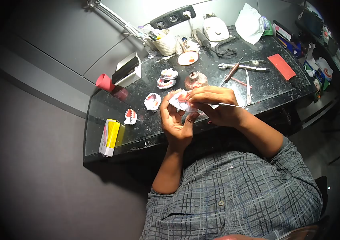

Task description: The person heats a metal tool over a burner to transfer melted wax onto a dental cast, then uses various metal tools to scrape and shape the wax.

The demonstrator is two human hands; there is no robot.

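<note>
While my left grip [176, 122] holds the tooth model [180, 101] tight, my right grip [217, 107] pinches a thin tool [230, 105] against it, so I think the next scrape must be small.

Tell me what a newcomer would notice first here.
The left hand cups a white-and-pink dental cast at the middle of the dark desk, while the right hand, also on the cast, holds a thin metal tool. Just left of the hands lie similar casts, and a yellow box sits by the desk's near left edge.
</note>
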